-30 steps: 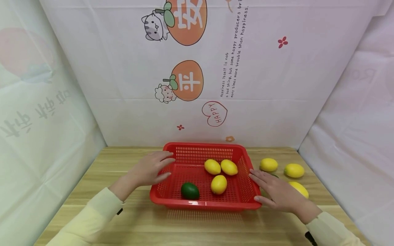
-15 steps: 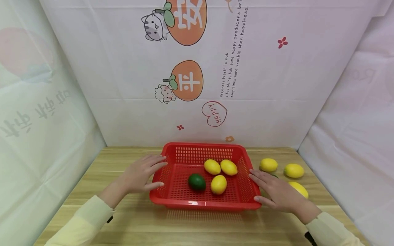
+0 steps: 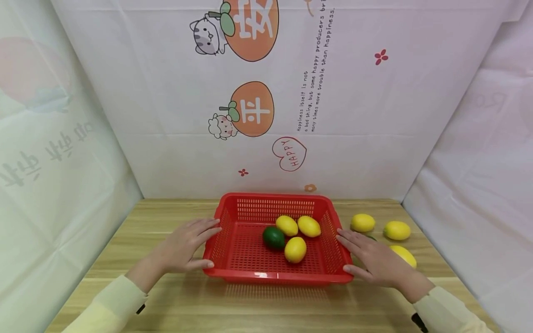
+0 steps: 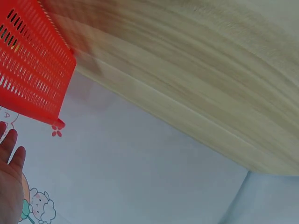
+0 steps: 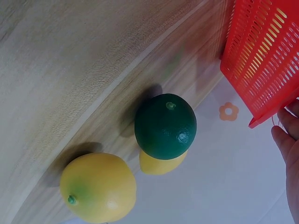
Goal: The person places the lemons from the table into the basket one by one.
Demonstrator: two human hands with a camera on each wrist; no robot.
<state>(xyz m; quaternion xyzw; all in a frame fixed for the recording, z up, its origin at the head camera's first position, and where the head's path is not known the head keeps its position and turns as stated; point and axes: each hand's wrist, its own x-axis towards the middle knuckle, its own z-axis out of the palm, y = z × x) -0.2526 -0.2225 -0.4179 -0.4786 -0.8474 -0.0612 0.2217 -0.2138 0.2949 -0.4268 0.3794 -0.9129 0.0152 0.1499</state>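
Observation:
A red perforated basket [image 3: 254, 259] stands in the middle of the table. Inside it, three yellow lemons [image 3: 295, 250] sit to the right, and a dark green lime [image 3: 273, 237] lies close beside them. My left hand [image 3: 183, 247] is at the basket's left side, fingers straight and fingertips right at the rim, nothing in its grasp. On the opposite side, my right hand [image 3: 372, 259] rests its extended fingers on the right rim, thumb by the front corner. In the right wrist view its fingers [image 5: 285, 140] meet the rim from outside.
Right of the basket, three more lemons [image 3: 397, 230] lie on the wooden table [image 3: 166, 305]. Another lime [image 5: 166, 126] is beside them, mostly hidden behind my right hand in the head view. White printed cloth [image 3: 354, 138] hangs at the back and both sides.
The lime has rolled right across the basket floor toward the lemons. My left hand has drawn back left, from over the basket to its left rim. My right hand has stayed put.

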